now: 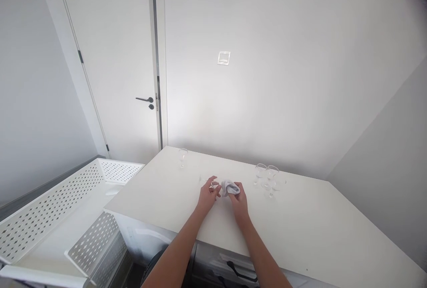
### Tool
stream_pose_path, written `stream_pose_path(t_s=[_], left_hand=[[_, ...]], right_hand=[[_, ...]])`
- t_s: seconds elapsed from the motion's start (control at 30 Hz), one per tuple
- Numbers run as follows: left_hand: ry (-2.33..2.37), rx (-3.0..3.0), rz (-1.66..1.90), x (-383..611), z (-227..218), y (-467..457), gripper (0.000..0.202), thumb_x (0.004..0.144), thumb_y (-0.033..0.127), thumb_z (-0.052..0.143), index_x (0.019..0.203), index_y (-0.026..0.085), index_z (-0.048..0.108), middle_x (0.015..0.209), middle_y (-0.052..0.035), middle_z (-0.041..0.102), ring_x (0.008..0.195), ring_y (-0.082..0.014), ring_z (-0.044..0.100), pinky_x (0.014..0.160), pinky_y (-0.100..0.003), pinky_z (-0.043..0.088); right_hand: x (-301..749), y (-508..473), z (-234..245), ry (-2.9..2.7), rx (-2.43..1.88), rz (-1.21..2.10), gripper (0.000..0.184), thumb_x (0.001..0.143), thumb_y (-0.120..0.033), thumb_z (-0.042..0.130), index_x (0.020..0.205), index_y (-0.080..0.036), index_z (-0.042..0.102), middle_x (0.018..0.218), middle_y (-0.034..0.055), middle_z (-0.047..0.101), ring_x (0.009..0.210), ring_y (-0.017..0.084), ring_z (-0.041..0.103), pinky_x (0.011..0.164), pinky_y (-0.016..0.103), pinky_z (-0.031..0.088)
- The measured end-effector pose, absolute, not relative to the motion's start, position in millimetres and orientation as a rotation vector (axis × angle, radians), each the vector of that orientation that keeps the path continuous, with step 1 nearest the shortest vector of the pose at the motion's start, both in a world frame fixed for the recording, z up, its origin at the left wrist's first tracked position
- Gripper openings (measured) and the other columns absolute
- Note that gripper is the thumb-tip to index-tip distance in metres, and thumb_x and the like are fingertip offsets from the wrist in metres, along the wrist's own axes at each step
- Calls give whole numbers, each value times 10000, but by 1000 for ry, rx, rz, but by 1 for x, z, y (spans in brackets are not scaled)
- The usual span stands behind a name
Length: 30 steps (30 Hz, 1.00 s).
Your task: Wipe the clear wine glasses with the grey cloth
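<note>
Over the middle of the white cabinet top, my left hand (208,193) has its fingers curled round a clear stemmed glass (213,184). Most of that glass is hidden or too transparent to make out. Right beside it, my right hand (239,199) grips a bunched, pale grey cloth (230,187), held up against the glass. Whether the cloth reaches inside the bowl, I cannot tell. Off to the right stands a cluster of several clear stemmed glasses (261,171). A single stemmed glass (183,156) stands upright near the back left corner.
The white cabinet top (300,225) meets a wall with a switch plate (223,58). Below its front edge is a drawer with a black handle (242,274). A white perforated rack (50,208) stands at the left, before a door (110,56).
</note>
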<state>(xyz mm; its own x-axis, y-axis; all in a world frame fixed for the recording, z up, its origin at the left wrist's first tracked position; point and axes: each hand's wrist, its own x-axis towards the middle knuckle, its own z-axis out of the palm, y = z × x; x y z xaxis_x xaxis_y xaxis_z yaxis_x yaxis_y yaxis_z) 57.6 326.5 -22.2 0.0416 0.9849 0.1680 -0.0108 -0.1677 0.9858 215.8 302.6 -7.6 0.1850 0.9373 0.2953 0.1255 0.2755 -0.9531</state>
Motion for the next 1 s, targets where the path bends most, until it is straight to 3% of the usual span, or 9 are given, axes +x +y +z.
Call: stream_pose_path(t_s=[0.1, 0.27, 0.33, 0.43, 0.53, 0.63, 0.73, 0.87, 1.0], left_hand=[[976, 1382, 1284, 55, -17, 321, 576, 885, 573, 647, 1364, 269, 549, 1133, -75, 659, 638, -120, 667, 562, -250, 468], [863, 1511, 1161, 55, -7, 310, 467, 931, 555, 588, 1281, 246, 591, 741, 29, 587, 506, -111, 572, 553, -260, 455], [943, 1508, 1206, 57, -5, 309, 423, 951, 571, 538, 1201, 237, 603, 671, 47, 540, 481, -109, 511, 533, -260, 435], [1104, 1433, 1320, 58, -6, 311, 370, 949, 577, 518, 1088, 243, 595, 650, 52, 514, 506, -115, 459, 524, -254, 404], [1244, 1391, 1392, 57, -8, 313, 298, 898, 535, 606, 994, 254, 594, 685, 47, 525, 593, -124, 473, 577, -245, 402], [1245, 1396, 1391, 54, -7, 312, 284, 902, 526, 602, 978, 252, 614, 725, 32, 561, 653, -137, 500, 625, -254, 421], [1083, 1469, 1364, 55, -2, 309, 365, 944, 560, 547, 1124, 254, 634, 797, 10, 609, 714, -155, 549, 684, -279, 466], [815, 1517, 1358, 57, 3, 306, 521, 981, 600, 499, 1344, 232, 567, 1062, -68, 677, 903, -199, 617, 848, -339, 522], [709, 1497, 1304, 57, 2, 308, 498, 1000, 547, 497, 1389, 246, 571, 1369, -127, 592, 1069, -241, 622, 900, -381, 537]], right_hand=[[215, 296, 0, -1300, -1092, 948, 329, 868, -414, 683, 1147, -269, 588, 946, 11, 656, 861, 216, 582, 814, 344, 459], [214, 287, 11, -1193, -843, 1421, 680, 927, -535, 603, 1540, -319, 403, 1042, 60, 709, 891, 271, 662, 835, 423, 522], [215, 287, 11, -1156, -825, 1467, 712, 929, -561, 597, 1566, -321, 389, 1071, 69, 714, 972, 291, 677, 886, 450, 532], [216, 287, 5, -1241, -885, 1327, 656, 912, -550, 637, 1507, -318, 489, 1148, 70, 708, 1106, 307, 659, 982, 466, 515], [215, 285, -4, -1509, -946, 1080, 500, 931, -508, 624, 1388, -307, 607, 1304, 71, 673, 1231, 318, 610, 1110, 495, 436], [211, 281, -10, -1710, -974, 962, 500, 936, -468, 619, 1416, -334, 586, 1451, 58, 601, 1335, 328, 548, 1189, 537, 353], [211, 278, -8, -1538, -985, 1036, 610, 909, -447, 665, 1493, -385, 501, 1524, 25, 540, 1413, 317, 487, 1223, 542, 317], [218, 279, 3, -1059, -769, 1396, 822, 908, -451, 670, 1606, -480, 236, 1444, 11, 609, 1335, 293, 580, 1145, 560, 431], [221, 282, 5, -984, -602, 1549, 828, 936, -472, 623, 1620, -486, 156, 1515, 25, 554, 1338, 307, 583, 1106, 621, 454]])
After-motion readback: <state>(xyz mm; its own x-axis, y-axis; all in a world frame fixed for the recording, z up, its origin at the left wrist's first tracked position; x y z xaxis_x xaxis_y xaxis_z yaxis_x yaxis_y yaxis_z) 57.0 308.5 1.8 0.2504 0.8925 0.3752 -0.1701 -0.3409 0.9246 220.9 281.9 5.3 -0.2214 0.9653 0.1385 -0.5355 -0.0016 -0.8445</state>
